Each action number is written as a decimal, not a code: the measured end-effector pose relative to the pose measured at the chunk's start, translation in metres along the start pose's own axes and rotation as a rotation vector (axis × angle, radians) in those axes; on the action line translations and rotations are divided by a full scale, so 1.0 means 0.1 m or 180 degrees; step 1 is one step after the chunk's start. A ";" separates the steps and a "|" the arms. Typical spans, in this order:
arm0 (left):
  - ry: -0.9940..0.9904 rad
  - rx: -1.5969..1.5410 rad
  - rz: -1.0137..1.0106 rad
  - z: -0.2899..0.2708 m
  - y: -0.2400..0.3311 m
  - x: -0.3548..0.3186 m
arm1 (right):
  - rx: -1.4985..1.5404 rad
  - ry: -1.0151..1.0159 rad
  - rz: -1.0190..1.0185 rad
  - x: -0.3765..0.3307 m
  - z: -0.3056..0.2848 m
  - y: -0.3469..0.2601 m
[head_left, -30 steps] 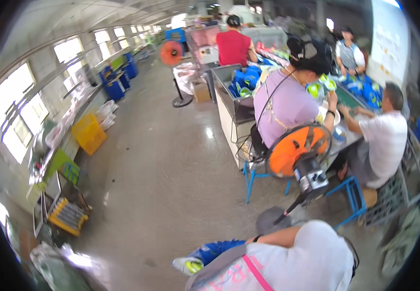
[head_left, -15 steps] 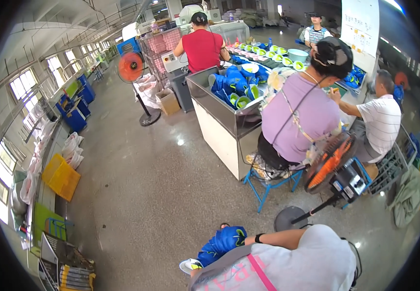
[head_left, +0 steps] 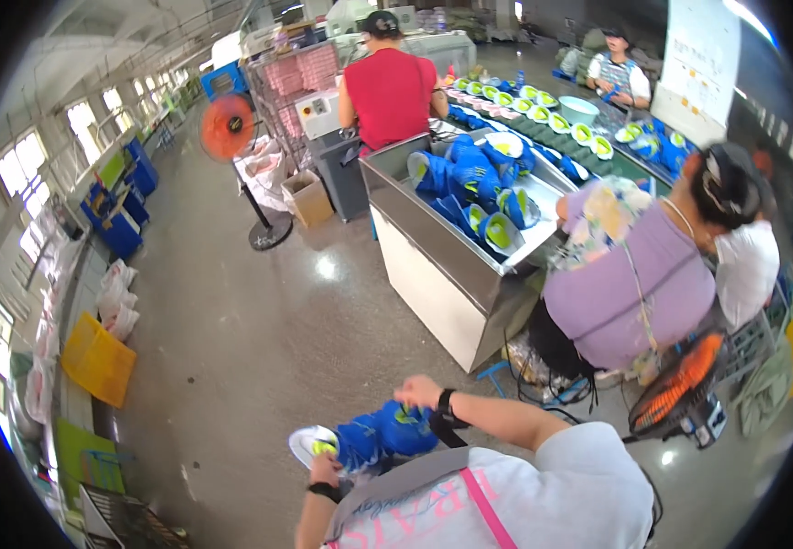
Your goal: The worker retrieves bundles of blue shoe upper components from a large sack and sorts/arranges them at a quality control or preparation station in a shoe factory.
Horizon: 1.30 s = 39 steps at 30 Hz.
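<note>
In front of my body hangs a bundle of nested blue shaped pieces (head_left: 360,442) with lime markings; their exact kind cannot be made out. At its left end sits a white piece with a lime lining (head_left: 309,446). My left hand (head_left: 324,468), closed, grips the bundle beside that white end. My right hand (head_left: 421,392) is at the top of the bundle's right end, its fingers closed on the blue material. Part of the bundle's underside is hidden by my shirt.
Ahead right stands a metal-sided bin (head_left: 433,274) with similar blue pieces; a conveyor (head_left: 547,137) runs behind it. A person in purple (head_left: 634,284) sits near my right, by a fan (head_left: 680,389). Another fan (head_left: 229,128) and a yellow crate (head_left: 99,360) stand left.
The view has moved nearer the bin. My right hand has come up into sight over the bundle, and my left hand now shows at the white end. The seated person in purple leans right.
</note>
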<state>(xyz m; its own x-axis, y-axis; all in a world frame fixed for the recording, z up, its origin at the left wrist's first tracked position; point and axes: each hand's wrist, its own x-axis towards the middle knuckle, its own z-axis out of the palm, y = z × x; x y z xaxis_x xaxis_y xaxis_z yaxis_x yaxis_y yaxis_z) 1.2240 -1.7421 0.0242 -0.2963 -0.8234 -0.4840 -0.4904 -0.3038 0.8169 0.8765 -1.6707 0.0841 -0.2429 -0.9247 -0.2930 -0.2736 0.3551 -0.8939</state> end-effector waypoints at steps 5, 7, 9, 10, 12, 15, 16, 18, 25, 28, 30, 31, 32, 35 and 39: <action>-0.0300 -0.2111 0.0501 -0.72 1.39 1.53 | 0.0809 0.1504 -0.1933 1.08 -1.06 -1.47; -0.0547 -0.3518 0.0291 -0.55 2.82 1.50 | 0.2266 0.1995 -0.1864 1.03 -1.44 -2.17; -0.0884 -0.4182 0.0540 -0.64 3.41 1.66 | 0.4195 0.0865 -0.2602 1.00 -1.60 -2.51; -0.0768 -0.4259 0.0699 -0.62 3.71 1.70 | 0.4301 -0.0166 -0.3281 0.98 -1.84 -2.52; -0.1307 -0.4319 0.1082 -0.54 3.91 2.11 | 0.4589 0.0119 -0.3302 1.03 -2.05 -2.34; -0.3460 -0.4527 0.1420 -0.32 3.64 3.16 | 0.5066 0.1739 -0.1304 1.35 -1.76 -2.31; -0.3610 -0.4515 0.1303 -0.15 3.83 3.21 | 0.4788 0.1097 -0.1477 1.52 -1.84 -1.77; -0.3486 -0.3988 0.1354 0.14 4.23 3.27 | 0.4923 0.1442 -0.0407 1.69 -1.61 -1.69; -0.2856 -0.1997 0.1720 0.82 5.13 3.26 | 0.4879 0.0765 -0.0702 2.22 -2.06 -1.39; -0.3088 -0.1536 0.1900 1.05 5.91 3.00 | 0.4716 0.0282 -0.1124 2.52 -2.51 -1.47; -0.3901 -0.0746 0.2537 1.16 6.23 3.05 | 0.3837 0.0191 -0.1384 2.64 -2.77 -1.58; -0.3896 -0.0679 0.2574 1.23 6.34 3.15 | 0.3958 0.0328 -0.1321 2.68 -2.85 -1.72; -0.3807 -0.0548 0.2734 1.65 6.60 3.25 | 0.3973 0.0329 -0.1390 2.78 -2.96 -1.67; -0.3687 -0.0204 0.3157 1.92 6.82 3.69 | 0.3827 0.0350 -0.1774 2.82 -3.29 -1.52; -0.3602 0.0131 0.3708 2.28 7.02 4.23 | 0.2261 0.1057 -0.1825 2.78 -3.68 -1.10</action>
<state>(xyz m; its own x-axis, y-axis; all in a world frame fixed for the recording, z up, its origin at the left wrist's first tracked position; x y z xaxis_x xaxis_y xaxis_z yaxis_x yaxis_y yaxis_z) 0.5677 -2.1949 0.3214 -0.9120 0.1743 0.3713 0.4040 0.2257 0.8865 0.4968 -1.9163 0.2263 -0.5278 -0.8072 0.2643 0.1669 -0.4036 -0.8996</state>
